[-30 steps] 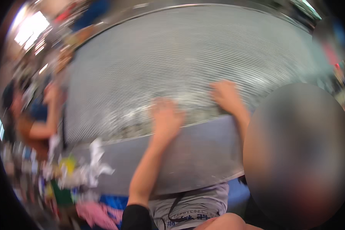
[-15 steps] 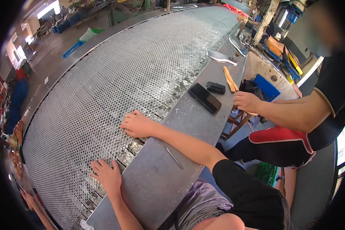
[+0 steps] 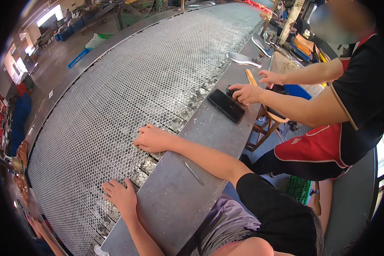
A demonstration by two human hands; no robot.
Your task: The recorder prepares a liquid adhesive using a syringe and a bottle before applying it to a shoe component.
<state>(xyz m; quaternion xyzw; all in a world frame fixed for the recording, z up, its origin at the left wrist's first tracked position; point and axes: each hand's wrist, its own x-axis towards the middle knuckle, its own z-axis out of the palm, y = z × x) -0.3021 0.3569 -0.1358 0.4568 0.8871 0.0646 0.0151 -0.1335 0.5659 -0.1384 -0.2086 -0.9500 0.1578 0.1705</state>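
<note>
Both my hands rest on a long metal conveyor [image 3: 128, 85] covered in round holes. My left hand [image 3: 121, 197] lies palm down near its edge, fingers spread and nothing held. Farther along, my right hand [image 3: 152, 139] also rests on the holed surface, fingers loosely bent and apart, no object visible in it. My forearms cross a grey metal ledge [image 3: 170, 205] that runs beside the conveyor. A thin metal rod [image 3: 193, 172] lies on this ledge, close to my right forearm and not touched.
At right, a co-worker's hand [image 3: 248, 93] covers a small black device [image 3: 231, 91] beside a black phone [image 3: 226, 105]. Beyond lie a tan strip [image 3: 250, 77] and shiny shoe-sole-shaped metal pieces [image 3: 243, 59]. A wooden stool [image 3: 264, 130] and green crate [image 3: 298, 190] stand below.
The co-worker's hand has moved left onto the small black device, and their other hand has come up above the ledge. My own hands have stayed put.
</note>
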